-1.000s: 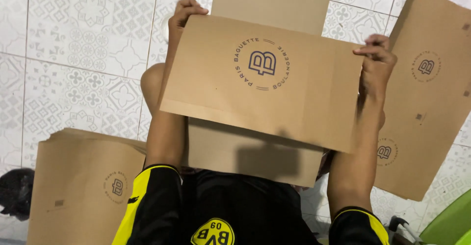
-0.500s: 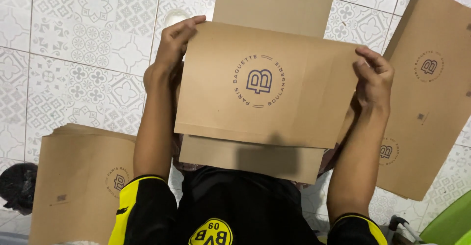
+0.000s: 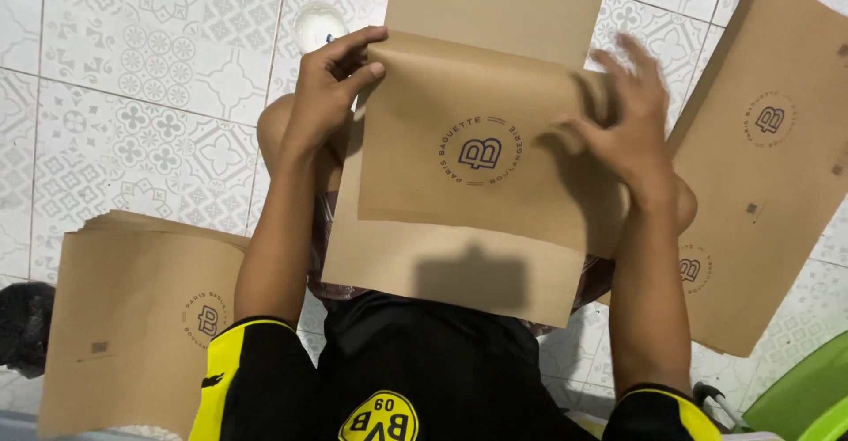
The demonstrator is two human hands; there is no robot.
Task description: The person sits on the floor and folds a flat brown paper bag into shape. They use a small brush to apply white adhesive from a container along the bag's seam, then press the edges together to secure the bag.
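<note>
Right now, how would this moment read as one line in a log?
left hand: pinches top-left corner of folded brown paper sheet | right hand: flat on sheet's right side | paper stacks on tiled floor either side

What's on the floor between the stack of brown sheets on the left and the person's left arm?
Nothing: the head view shows only bare patterned floor tile between the stack and the left arm.

Brown paper bag (image 3: pixel 481 154) flat on my lap, round dark logo facing up, top flap folded down over its body, plain lower panel showing below the fold
</note>
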